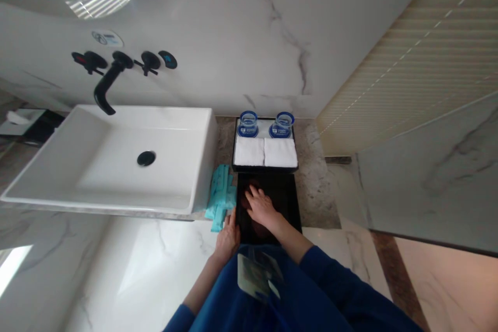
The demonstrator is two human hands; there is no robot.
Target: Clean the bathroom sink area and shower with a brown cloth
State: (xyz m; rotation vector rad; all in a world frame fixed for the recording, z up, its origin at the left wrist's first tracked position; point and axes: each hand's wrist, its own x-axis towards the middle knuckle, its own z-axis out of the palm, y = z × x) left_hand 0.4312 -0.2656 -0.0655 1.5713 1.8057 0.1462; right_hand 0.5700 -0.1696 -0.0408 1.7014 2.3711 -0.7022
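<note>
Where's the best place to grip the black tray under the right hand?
Probably its left and right edges, from the near end: the black tray is rectangular and appears to jut past the counter front there. The left hand is at the left edge.

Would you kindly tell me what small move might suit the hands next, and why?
Perhaps the left hand should pick up one of the turquoise packets: it is at the black tray's left edge, close to them, while the right hand is over the tray.
</note>
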